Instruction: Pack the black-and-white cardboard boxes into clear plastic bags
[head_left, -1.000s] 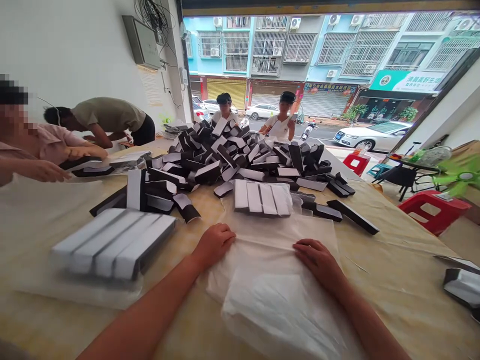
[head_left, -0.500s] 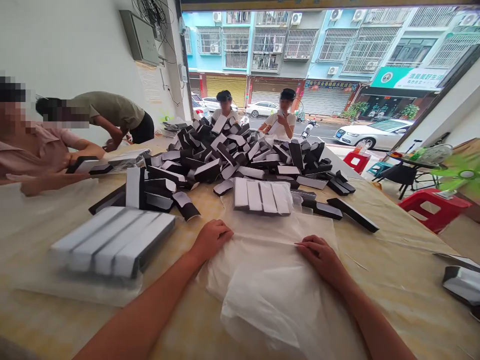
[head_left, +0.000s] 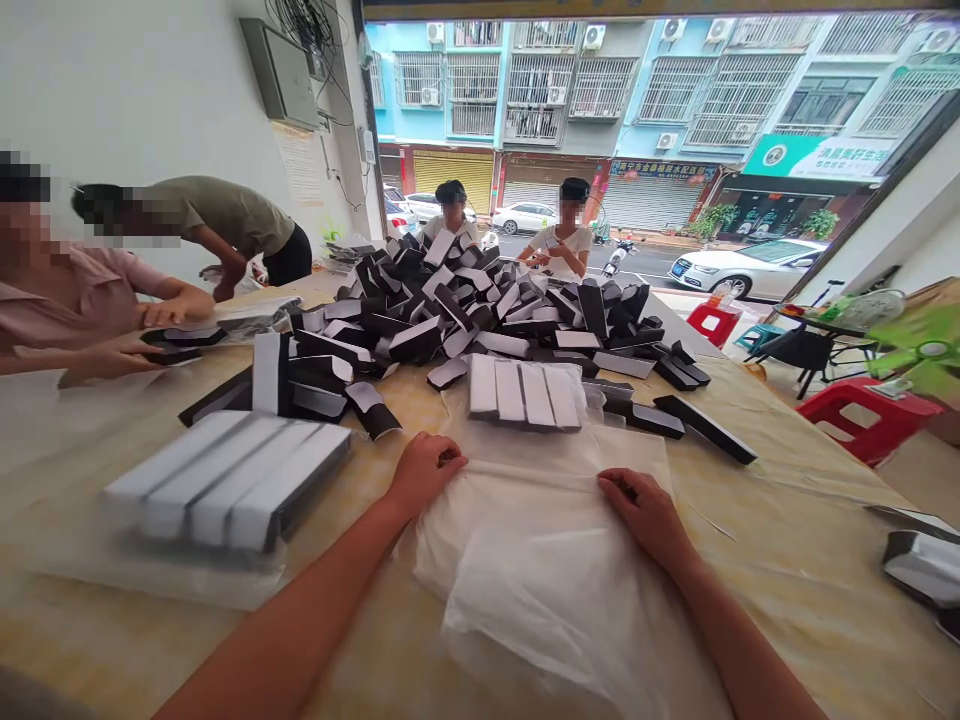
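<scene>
A translucent plastic bag (head_left: 555,540) lies flat in front of me, its near part loosely crumpled. My left hand (head_left: 426,472) is closed on its upper left edge, thumb and fingers pinched together. Across from it, my right hand (head_left: 637,505) pinches the upper right edge, and a taut fold runs between the two. Just beyond them rests a wrapped bundle of several black-and-white boxes (head_left: 523,392), side by side with white faces up. Another wrapped bundle (head_left: 232,475) sits left of my left forearm.
A large heap of black-and-white folded boxes (head_left: 465,300) covers the table's (head_left: 765,540) far middle. A co-worker at the left (head_left: 97,300) handles dark pieces; one bends over behind, and two sit at the far side. Red stools (head_left: 862,420) stand at the right.
My fingers have curled in tighter on the bag's edge, and its fold is now straighter. The left co-worker's hands have shifted with the dark pieces, and a far co-worker's hand has come down.
</scene>
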